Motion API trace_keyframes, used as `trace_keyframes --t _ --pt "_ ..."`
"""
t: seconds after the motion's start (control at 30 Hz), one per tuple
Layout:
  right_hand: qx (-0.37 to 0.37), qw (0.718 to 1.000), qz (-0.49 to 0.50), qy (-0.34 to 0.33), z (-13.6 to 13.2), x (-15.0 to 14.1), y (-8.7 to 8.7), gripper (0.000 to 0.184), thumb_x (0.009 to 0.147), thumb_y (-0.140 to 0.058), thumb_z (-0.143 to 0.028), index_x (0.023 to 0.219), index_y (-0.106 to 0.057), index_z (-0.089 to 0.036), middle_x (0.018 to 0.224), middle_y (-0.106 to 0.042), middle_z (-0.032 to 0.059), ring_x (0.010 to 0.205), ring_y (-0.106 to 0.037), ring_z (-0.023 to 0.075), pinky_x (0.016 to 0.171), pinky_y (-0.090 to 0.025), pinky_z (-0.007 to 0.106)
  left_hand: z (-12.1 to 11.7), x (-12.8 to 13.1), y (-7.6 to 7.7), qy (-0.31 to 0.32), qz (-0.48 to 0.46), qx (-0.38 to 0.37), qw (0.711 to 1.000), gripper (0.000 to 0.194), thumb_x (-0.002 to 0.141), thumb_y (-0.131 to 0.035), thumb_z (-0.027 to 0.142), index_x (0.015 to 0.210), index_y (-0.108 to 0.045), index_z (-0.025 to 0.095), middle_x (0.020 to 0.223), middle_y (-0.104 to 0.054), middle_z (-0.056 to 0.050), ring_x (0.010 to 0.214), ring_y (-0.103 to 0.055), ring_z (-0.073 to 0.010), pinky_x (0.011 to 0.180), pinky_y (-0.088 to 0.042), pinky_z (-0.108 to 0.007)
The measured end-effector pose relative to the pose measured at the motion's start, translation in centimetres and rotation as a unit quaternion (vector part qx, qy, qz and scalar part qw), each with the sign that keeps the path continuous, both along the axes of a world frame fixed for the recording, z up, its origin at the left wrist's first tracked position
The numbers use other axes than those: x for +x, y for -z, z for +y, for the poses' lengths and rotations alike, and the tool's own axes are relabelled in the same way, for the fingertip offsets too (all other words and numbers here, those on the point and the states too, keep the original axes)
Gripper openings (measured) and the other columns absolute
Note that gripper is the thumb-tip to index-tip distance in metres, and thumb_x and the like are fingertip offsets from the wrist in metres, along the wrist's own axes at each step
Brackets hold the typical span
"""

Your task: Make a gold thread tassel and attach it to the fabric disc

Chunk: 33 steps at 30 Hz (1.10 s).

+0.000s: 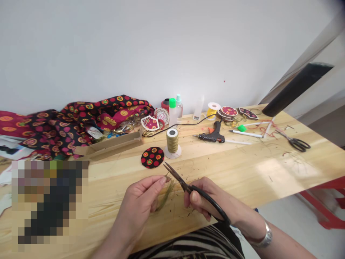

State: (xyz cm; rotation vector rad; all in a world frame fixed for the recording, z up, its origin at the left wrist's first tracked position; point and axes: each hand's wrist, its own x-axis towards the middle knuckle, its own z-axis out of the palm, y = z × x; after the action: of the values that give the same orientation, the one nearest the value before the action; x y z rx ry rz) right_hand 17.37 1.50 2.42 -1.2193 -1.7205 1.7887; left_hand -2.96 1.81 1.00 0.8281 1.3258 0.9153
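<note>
A cone of olive-green thread on a round white base (172, 143) stands upright on the pale wooden desk (231, 169). In front of this cone, the left grip (141, 196) pinches a thin bundle of olive-green thread (165, 199) between thumb and forefinger, its loose strands hanging below the fingertips. The right grip (215, 190), in front of the cone and to its right, is wrapped around the black handles of long dark metal scissors (185, 186). Their blades slant toward the cone, tips near the left thumb; whether they touch any strand cannot be told.

Just left of the cone lies a flat round black fabric disc with red and orange motifs (152, 157). Right of it rests a black hot-glue gun with an orange trigger (215, 135). Behind it stands a translucent bottle with a green cap (172, 111); farther left is an open, narrow brown cardboard box (115, 146).
</note>
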Motion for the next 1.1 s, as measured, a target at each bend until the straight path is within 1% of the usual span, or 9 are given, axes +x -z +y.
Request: trace_keyframes --t 0.27,0.33,0.43,0.53,0.67,0.8,0.93,1.0,1.1 --pt "0.011 1.000 0.015 -0.020 0.1 0.2 0.3 0.054 0.083 -0.040 -0.067 0.064 -0.041 -0.016 0.059 -0.027 -0.0055 0.053 -0.023 0.0067 0.044 -0.019 0.021 -0.1 -0.3 0.5 -0.012 -0.001 -0.001 1.000 0.032 0.070 -0.072 0.041 0.079 -0.070 0.011 0.042 -0.033 0.009 0.042 -0.022 -0.0046 0.040 -0.017 -0.019" --pt "0.027 0.999 -0.013 -0.022 -0.2 0.6 0.3 0.051 0.082 -0.045 -0.064 0.063 -0.039 -0.017 0.059 -0.029 -0.0055 0.055 -0.024 0.0071 0.045 -0.020 0.020 0.1 -0.5 0.7 -0.034 -0.005 0.005 0.999 0.033 0.069 -0.073 0.040 0.083 -0.071 0.010 0.041 -0.033 0.009 0.041 -0.023 -0.0046 0.040 -0.018 -0.019" --pt "0.091 0.987 -0.115 -0.057 -0.7 1.2 -0.2 0.049 0.071 -0.063 -0.060 0.061 -0.042 -0.017 0.055 -0.033 -0.0070 0.053 -0.024 0.0070 0.044 -0.019 0.021 0.5 -0.8 0.5 -0.091 -0.034 0.015 0.995 0.030 0.067 -0.075 0.037 0.083 -0.071 0.012 0.041 -0.031 0.011 0.040 -0.022 -0.0037 0.039 -0.018 -0.017" --pt "0.182 0.955 -0.208 -0.108 -1.4 1.7 -1.1 0.047 0.062 -0.071 -0.058 0.059 -0.047 -0.017 0.052 -0.040 -0.0071 0.051 -0.026 0.0070 0.045 -0.021 0.022 1.0 -1.0 0.1 -0.134 -0.070 0.020 0.988 0.026 0.065 -0.077 0.033 0.079 -0.069 0.013 0.042 -0.030 0.011 0.039 -0.021 -0.0028 0.038 -0.018 -0.015" --pt "0.224 0.922 -0.293 -0.116 -2.0 2.9 -2.0 0.039 0.064 -0.070 -0.057 0.067 -0.058 -0.020 0.064 -0.060 -0.0016 0.058 -0.047 0.0119 0.055 -0.033 0.023 1.3 -1.2 -0.4 -0.155 -0.094 0.027 0.983 0.025 0.065 -0.076 0.032 0.079 -0.068 0.013 0.043 -0.029 0.012 0.039 -0.021 -0.0025 0.036 -0.018 -0.014" --pt "0.218 0.876 -0.426 -0.057 -1.6 6.5 -1.7 0.019 0.076 -0.061 -0.040 0.071 -0.061 -0.022 0.073 -0.067 0.0020 0.064 -0.058 0.0169 0.057 -0.036 0.025 1.3 -1.4 -0.4 -0.161 -0.098 0.031 0.982 0.024 0.066 -0.076 0.030 0.080 -0.067 0.013 0.043 -0.029 0.012 0.038 -0.021 -0.0025 0.036 -0.018 -0.014" --pt "0.222 0.794 -0.564 0.041 0.1 10.8 -0.2 0.031 0.084 -0.045 -0.041 0.077 -0.064 -0.018 0.075 -0.068 0.0094 0.062 -0.061 0.0217 0.056 -0.038 0.029 1.1 -1.2 -0.4 -0.154 -0.101 0.034 0.982 0.024 0.067 -0.076 0.029 0.081 -0.067 0.012 0.042 -0.032 0.011 0.038 -0.022 -0.0022 0.036 -0.019 -0.014" --pt "0.216 0.779 -0.586 0.061 0.9 12.3 0.4 0.031 0.083 -0.045 -0.040 0.074 -0.063 -0.017 0.075 -0.068 0.0106 0.062 -0.062 0.0221 0.055 -0.039 0.029 1.1 -1.0 -0.4 -0.146 -0.101 0.028 0.984 0.023 0.067 -0.076 0.029 0.080 -0.067 0.012 0.042 -0.032 0.011 0.038 -0.022 -0.0022 0.036 -0.020 -0.014" --pt "0.204 0.777 -0.592 0.070 1.8 13.2 0.7 0.022 0.079 -0.049 -0.034 0.071 -0.061 -0.017 0.075 -0.066 0.0095 0.063 -0.061 0.0209 0.055 -0.041 0.027 1.0 -0.6 -0.3 -0.137 -0.103 0.019 0.985 0.023 0.067 -0.076 0.030 0.080 -0.067 0.013 0.042 -0.031 0.012 0.038 -0.022 -0.0022 0.036 -0.020 -0.014"
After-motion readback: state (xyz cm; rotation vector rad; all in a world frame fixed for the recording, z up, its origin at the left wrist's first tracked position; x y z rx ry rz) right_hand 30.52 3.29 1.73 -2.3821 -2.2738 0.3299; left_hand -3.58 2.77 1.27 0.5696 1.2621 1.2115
